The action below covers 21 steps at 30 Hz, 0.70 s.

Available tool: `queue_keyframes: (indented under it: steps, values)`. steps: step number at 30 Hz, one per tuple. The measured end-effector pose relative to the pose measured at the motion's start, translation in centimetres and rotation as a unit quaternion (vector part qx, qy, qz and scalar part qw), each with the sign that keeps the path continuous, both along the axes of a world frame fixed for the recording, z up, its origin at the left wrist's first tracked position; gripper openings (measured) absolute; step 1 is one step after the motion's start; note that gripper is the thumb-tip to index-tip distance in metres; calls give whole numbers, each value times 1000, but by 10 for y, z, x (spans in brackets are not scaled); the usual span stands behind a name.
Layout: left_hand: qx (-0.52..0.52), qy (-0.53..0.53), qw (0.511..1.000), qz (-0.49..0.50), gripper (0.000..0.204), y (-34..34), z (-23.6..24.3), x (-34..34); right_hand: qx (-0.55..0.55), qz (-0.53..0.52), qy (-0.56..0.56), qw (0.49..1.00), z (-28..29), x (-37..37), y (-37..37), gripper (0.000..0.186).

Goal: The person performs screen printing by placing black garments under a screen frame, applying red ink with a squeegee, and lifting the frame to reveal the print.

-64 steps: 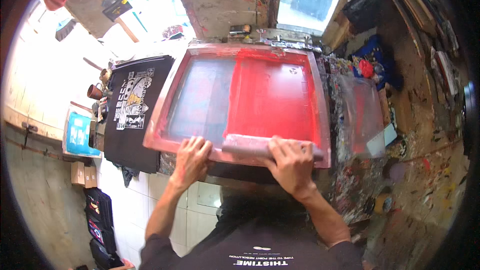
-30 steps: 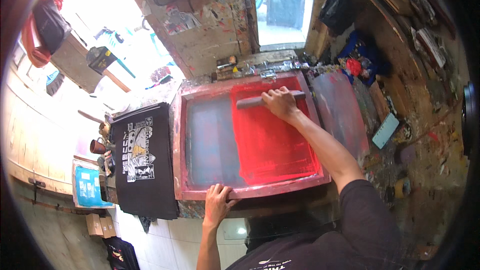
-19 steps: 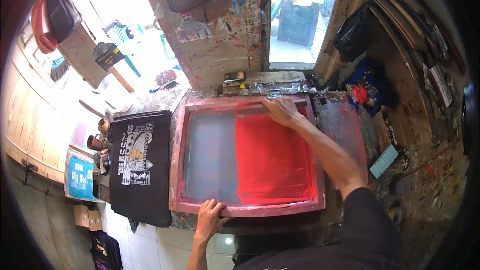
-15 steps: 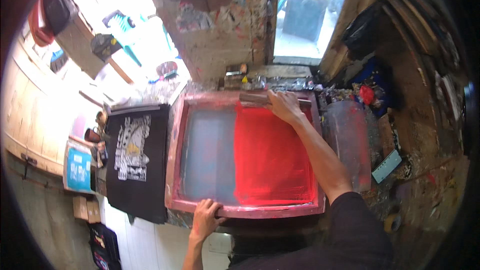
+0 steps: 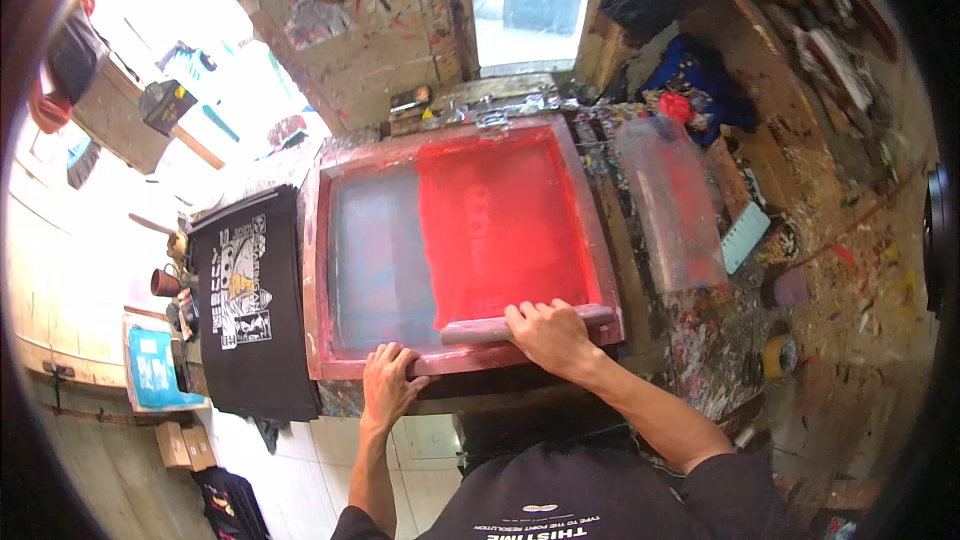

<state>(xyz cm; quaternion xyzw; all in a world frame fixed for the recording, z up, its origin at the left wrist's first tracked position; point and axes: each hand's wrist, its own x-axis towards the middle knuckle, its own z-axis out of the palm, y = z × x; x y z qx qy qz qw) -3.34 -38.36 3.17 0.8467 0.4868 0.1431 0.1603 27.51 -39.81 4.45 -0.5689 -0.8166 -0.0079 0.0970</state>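
A screen printing frame (image 5: 314, 280) with a reddish wooden rim lies flat on the bench in front of me. Bright red ink (image 5: 505, 225) covers the right part of its mesh, while the left part (image 5: 378, 250) is blue-grey. My right hand (image 5: 553, 338) is closed around a long squeegee (image 5: 475, 331), which lies across the near end of the red area. At the near rim, left of the squeegee, my left hand (image 5: 390, 385) grips the frame with its fingers over the top edge. The squeegee's lower edge is hidden.
Black printed T-shirts (image 5: 225, 330) are stacked left of the frame. To its right lie a red-stained translucent sheet (image 5: 672, 210), a pale blue perforated piece (image 5: 745, 238) and a tape roll (image 5: 778, 356). A brown mug (image 5: 165, 282) and a turquoise screen (image 5: 155, 365) are farther left.
My right hand has drawn the squeegee from the far end of the frame to the near end. The left hand stays on the near rim. The whole view has shifted and tilted.
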Motion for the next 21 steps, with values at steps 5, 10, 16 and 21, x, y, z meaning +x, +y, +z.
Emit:
queue_keyframes:
  steps: [5, 10, 16, 21]
  values:
    - [7, 5, 1000, -12, 41, 4, 42, 3, 59, -75, 46, 994, 58, -1, -13, 50]
    - [68, -86, 994, 6, 48, 39, 138, -23, 222, -123, 100, 962, 140, -17, -6, 61]
    - [634, -171, 743, 128, 28, 123, 237, 67, 258, -95, 68, 959, 257, 31, 120, 71]
    - [329, -68, 942, -13, 17, 243, 68, 134, 182, -88, 90, 975, 333, 56, 180, 77]
